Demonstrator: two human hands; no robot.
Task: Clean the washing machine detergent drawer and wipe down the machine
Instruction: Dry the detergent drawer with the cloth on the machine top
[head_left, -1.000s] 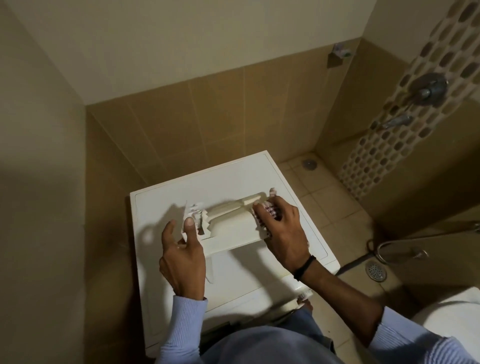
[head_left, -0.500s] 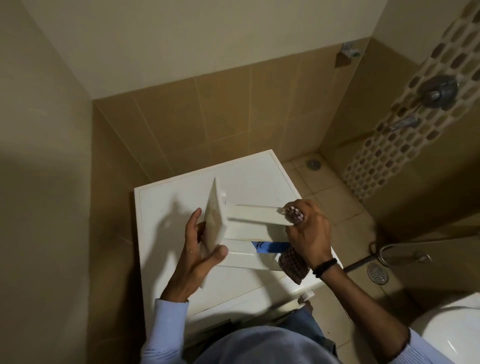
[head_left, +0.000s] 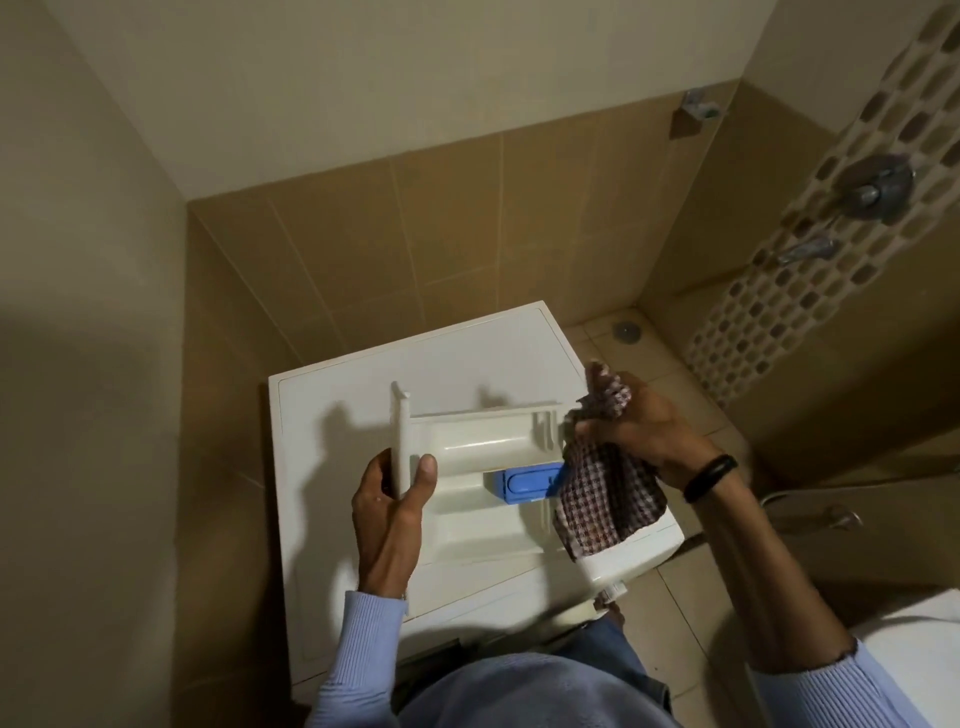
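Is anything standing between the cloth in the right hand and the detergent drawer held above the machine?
Nothing visible does. The right hand holds the checked cloth right at the back end of the detergent drawer, beside its blue insert. The left hand grips the front panel, at the opposite end.

Glossy cream plastic drawer (head_left: 478, 452) with blue plastic insert (head_left: 524, 480); checked woven cloth (head_left: 605, 499); smooth white machine top (head_left: 363, 384); glazed wall tiles (head_left: 441, 223).
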